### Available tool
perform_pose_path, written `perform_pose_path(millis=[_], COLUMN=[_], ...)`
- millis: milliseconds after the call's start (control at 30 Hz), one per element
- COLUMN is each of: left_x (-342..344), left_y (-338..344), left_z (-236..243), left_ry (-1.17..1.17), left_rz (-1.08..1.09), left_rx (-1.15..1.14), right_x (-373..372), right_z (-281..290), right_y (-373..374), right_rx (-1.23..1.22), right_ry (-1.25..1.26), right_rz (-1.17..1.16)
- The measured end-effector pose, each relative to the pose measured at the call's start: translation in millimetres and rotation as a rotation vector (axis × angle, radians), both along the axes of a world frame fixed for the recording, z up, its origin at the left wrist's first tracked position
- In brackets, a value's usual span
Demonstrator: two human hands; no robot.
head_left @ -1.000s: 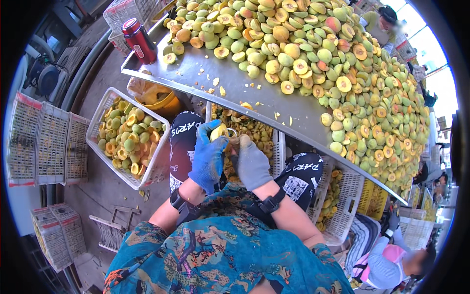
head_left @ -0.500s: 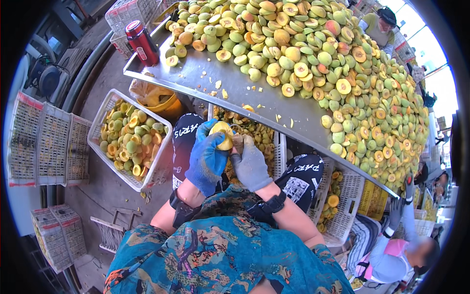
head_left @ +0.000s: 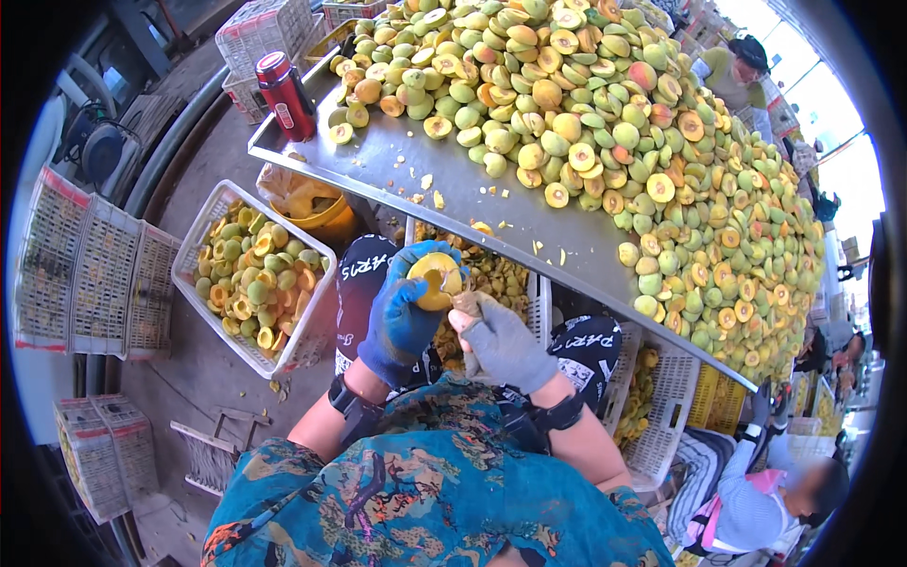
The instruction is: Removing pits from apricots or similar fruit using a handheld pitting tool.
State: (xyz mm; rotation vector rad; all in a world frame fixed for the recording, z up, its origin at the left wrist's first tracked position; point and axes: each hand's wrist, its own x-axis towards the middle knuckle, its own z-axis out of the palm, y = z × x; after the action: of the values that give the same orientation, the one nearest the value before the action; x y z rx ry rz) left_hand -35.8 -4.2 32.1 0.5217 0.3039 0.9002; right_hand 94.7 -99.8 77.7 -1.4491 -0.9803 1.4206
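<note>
My left hand (head_left: 401, 321), in a blue glove, grips a halved yellow fruit (head_left: 435, 278) with its cut face and hollow turned up. My right hand (head_left: 505, 348), in a grey glove with bare fingertips showing, is closed on a small tool (head_left: 465, 299) whose thin metal end touches the fruit. Under both hands is a crate of fruit scraps (head_left: 496, 269). To the left, a white crate (head_left: 189, 279) holds hollowed halves. Ahead, a steel table (head_left: 387, 170) carries a large heap of cut green-yellow fruit (head_left: 567, 123).
A red flask (head_left: 288, 99) stands on the table's left corner. A yellow bucket (head_left: 326, 222), stacked crates (head_left: 80, 269) and a small stool (head_left: 213, 454) are at left. At right are more crates (head_left: 661, 435) and a co-worker (head_left: 761, 491); another person (head_left: 732, 71) is across the table.
The fruit has turned to show its hollow more fully. My right hand has shifted down and right. The co-worker at right has reached up toward the table edge.
</note>
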Motion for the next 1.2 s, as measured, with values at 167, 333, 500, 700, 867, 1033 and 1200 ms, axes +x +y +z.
perform_pose_path(millis=[167, 333, 500, 700, 867, 1033, 1200], left_x=[3.9, 4.7, 1.4, -1.6, 0.7, 6.4, 15.0], left_y=[-11.8, -15.6, -18.4, -16.0, -10.1, -13.9, -7.6], left_z=[21.0, 26.0, 26.0, 26.5, 28.3, 32.9, 36.1], left_ry=[0.023, 0.104, 0.199, 0.323, 0.274, 0.239, 0.299], left_rz=[0.047, 0.057, 0.083, 0.034, -0.041, -0.075, -0.061], left_rx=[0.103, 0.169, 0.045, 0.12, 0.261, 0.257, 0.312], right_x=[-17.6, -23.5, -21.2, -17.6, -7.3, 6.5, 22.5], right_z=[-9.1, -13.1, -16.7, -8.4, 10.2, 6.5, 1.5], right_y=[-0.8, -1.2, -2.6, -5.2, -9.7, -16.2, -28.8], right_rx=[0.149, 0.193, 0.119, 0.134, -0.252, -0.303, -0.337], right_ry=[-0.326, -0.457, -0.35, -0.242, 0.125, 0.892, 1.08], right_rz=[-0.075, -0.071, 0.024, 0.117, 0.203, 0.222, 0.511])
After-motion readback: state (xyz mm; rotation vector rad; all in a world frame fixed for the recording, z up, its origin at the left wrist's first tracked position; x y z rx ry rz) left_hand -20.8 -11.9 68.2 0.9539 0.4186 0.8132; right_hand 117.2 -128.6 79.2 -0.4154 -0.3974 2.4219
